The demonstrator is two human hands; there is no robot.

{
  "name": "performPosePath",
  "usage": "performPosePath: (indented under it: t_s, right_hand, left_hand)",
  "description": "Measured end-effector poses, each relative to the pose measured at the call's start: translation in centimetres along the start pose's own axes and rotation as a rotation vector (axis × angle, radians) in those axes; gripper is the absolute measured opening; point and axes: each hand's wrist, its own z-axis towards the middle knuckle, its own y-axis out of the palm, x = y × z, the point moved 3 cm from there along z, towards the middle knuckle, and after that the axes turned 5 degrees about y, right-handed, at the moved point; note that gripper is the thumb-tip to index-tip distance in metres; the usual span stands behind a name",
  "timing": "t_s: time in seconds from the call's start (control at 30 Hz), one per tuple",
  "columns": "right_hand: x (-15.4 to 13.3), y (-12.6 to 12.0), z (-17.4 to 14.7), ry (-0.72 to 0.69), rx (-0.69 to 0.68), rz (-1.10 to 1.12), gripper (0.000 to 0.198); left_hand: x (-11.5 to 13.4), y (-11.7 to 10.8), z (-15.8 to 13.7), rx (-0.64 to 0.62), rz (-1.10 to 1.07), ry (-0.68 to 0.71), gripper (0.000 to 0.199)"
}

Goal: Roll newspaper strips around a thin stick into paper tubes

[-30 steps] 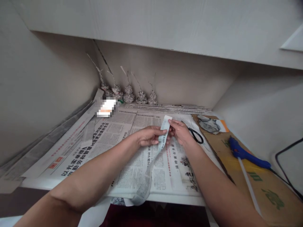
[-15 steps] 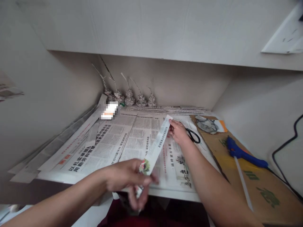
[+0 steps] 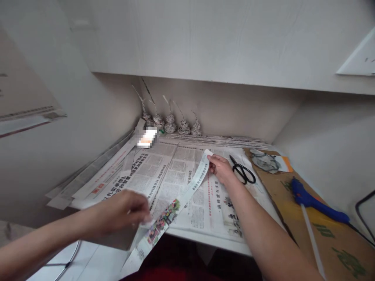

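The bench is the base of the work area. Newspaper covers most of its surface, and a cardboard sheet lies at the right. The paper strip runs diagonally over the newspaper, and its near end extends past the bench's front edge. A blue glue gun rests on the cardboard. The right hand pinches the strip's far end between thumb and fingers. The left hand is partly curled beside the near portion; motion blur hides whether it touches the paper. Black scissors lie just beyond the right hand.

Handling the strip: maintain a light, flat pinch close to the end so the paper does not crease. Support the near length before applying tension. Draw along the strip's axis; a sideways pull could twist or tear it.
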Motion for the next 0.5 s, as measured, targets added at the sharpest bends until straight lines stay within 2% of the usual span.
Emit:
performPosePath:
  t_s: [0.07,0.17,0.27,0.33,0.4,0.5]
  right_hand:
    - [0.0,0.0,-0.1,0.000,-0.003,-0.007,0.032]
    - [-0.1,0.1,-0.1,-0.008,-0.021,-0.021,0.032]
    - [-0.2,0.1,0.0,-0.031,-0.038,-0.028,0.032]
    - [-0.1,0.0,0.2,-0.045,-0.039,-0.040,0.032]
    - [0.1,-0.1,0.4,-0.058,-0.033,-0.068,0.032]
    - [0.4,-0.5,0.8,-0.086,0.013,-0.111,0.033]
  left_hand:
    - [1.5,-0.3,4.4,0.010,-0.156,0.038,0.031]
    - [2.3,0.2,11.7,0.175,-0.568,0.120,0.027]
    - [2.3,2.1,17.9,0.308,-0.881,0.102,0.048]
    - [2.7,3.5,20.6,0.329,-0.980,0.068,0.056]
    - [3.2,4.4,22.2,0.302,-1.029,0.052,0.050]
    - [3.4,4.8,23.0,0.238,-1.070,0.017,0.037]
